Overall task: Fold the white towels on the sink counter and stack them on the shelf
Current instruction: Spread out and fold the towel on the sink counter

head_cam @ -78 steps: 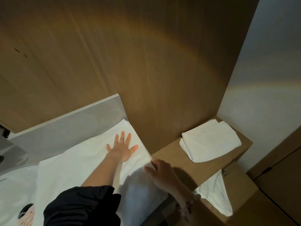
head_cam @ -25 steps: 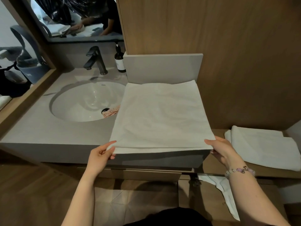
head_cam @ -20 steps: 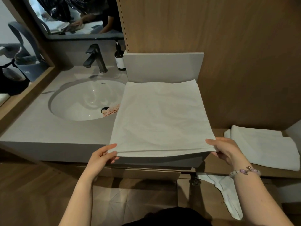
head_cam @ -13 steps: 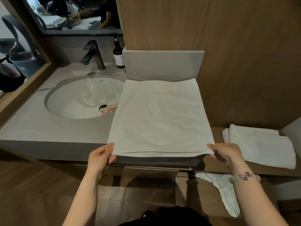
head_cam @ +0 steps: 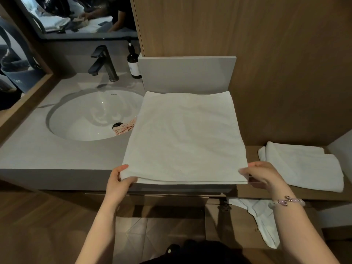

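Since half-second back, left grip [head_cam: 119,180] closed tighter on near-left corner; right grip [head_cam: 261,175] pinching near-right corner. Doubled towel [head_cam: 184,138] flat on table [head_cam: 47,155] — corners held level, likely for next fold. One folded towel [head_cam: 304,166] on shelf [head_cam: 253,151].

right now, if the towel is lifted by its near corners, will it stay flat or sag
Probably sags: the towel is soft, wrinkled cloth. Likely light, since left hand and right hand pinch its corners. Folded layers may shift.
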